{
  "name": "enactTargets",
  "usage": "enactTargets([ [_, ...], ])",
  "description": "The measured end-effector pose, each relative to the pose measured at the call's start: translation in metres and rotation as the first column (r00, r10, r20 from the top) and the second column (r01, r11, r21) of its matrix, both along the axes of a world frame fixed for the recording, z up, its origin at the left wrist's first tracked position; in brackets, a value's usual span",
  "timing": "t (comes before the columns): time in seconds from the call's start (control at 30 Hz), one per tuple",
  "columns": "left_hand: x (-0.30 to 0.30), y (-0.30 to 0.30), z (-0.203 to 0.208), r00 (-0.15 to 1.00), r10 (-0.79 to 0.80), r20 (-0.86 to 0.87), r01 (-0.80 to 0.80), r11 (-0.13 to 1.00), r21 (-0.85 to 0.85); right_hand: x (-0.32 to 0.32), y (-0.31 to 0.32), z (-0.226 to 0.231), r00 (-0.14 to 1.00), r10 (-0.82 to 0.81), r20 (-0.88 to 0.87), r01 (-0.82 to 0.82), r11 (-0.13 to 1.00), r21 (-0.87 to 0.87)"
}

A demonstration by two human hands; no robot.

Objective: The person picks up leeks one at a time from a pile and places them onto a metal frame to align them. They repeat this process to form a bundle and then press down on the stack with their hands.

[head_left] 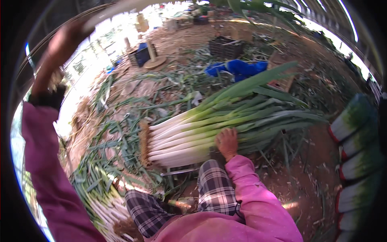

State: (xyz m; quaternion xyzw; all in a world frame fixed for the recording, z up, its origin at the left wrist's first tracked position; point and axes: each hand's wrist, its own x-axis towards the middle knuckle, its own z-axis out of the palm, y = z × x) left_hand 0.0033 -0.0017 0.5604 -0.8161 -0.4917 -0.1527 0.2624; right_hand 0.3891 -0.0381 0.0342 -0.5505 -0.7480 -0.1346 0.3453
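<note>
My left hand is raised high at the upper left, closed around the pale end of a leek. The leek's white stalk crosses the top of the view, and its green leaves hang at the upper right. In front of my knees a layered pile of leeks lies sideways, its brown roots to the left and green tops to the right. My right hand rests on the near side of this pile, where white turns to green, its fingers laid over the stalks. A metal bar shows under the pile's near edge.
More leeks lie at the lower left. Bundles of leeks with red bands stand in a row at the right. Beyond the pile are blue cloth, a dark crate and a post on a round base. Leaf scraps litter the ground.
</note>
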Motion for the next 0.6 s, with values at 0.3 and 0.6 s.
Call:
enactTargets([
  [0.3, -0.042, 0.023, -0.454, 0.977, 0.02, -0.211, -0.114, 0.889, -0.444, -0.03, -0.008, 0.025, 0.996, 0.085, 0.031, -0.085, 0.996, -0.02],
  [0.6, -0.023, 0.02, -0.542, 0.938, 0.346, -0.018, -0.324, 0.859, -0.397, -0.028, -0.005, 0.022, 0.997, 0.033, 0.071, -0.03, 0.998, -0.049],
])
